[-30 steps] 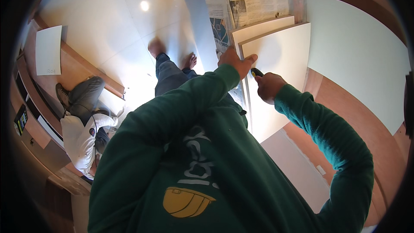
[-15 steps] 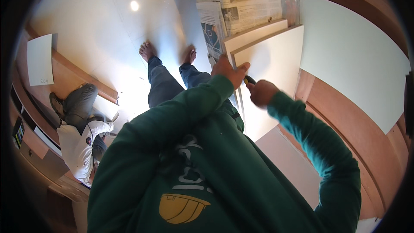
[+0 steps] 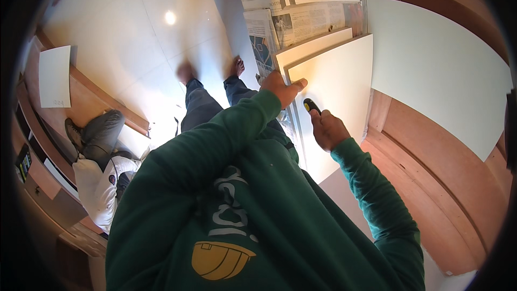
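Your view is swinging in closer than a second ago. Your left hand (image 3: 280,89) is pressing flat, thumb out, on the corner of the cream panel (image 3: 336,91) lying on floor newspapers (image 3: 301,21); your right hand (image 3: 327,129) is closing around a black-and-yellow tool (image 3: 311,106) over the panel's edge. You are likely trimming; next, steady the panel.

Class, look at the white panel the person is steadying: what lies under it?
Under the white panel lies a second pale panel, resting on newspaper sheets. The floor beneath is covered.
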